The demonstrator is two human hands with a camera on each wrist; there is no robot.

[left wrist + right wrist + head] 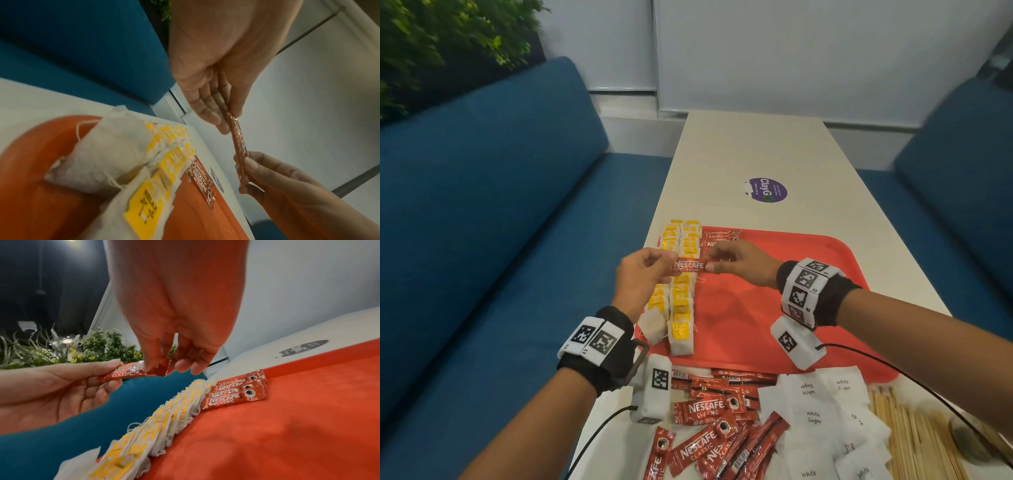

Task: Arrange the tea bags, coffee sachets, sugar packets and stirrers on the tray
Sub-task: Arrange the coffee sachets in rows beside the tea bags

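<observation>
A red Nescafe coffee sachet [690, 266] hangs in the air above the tea bags, held at both ends. My left hand [645, 274] pinches its left end and my right hand [736, 262] pinches its right end; the same sachet [239, 146] [131, 371] shows in both wrist views. Two rows of yellow-tagged tea bags [681, 284] run along the left side of the red tray [808, 260]. A few coffee sachets [236, 391] lie in a short stack at the tray's far left, beside the tea bags.
Loose coffee sachets [709, 431], white sugar packets [822, 418] and wooden stirrers [907, 431] lie on the white table [750, 154] in front of the tray. A purple sticker [767, 190] sits beyond the tray. Blue sofas [482, 205] flank the table.
</observation>
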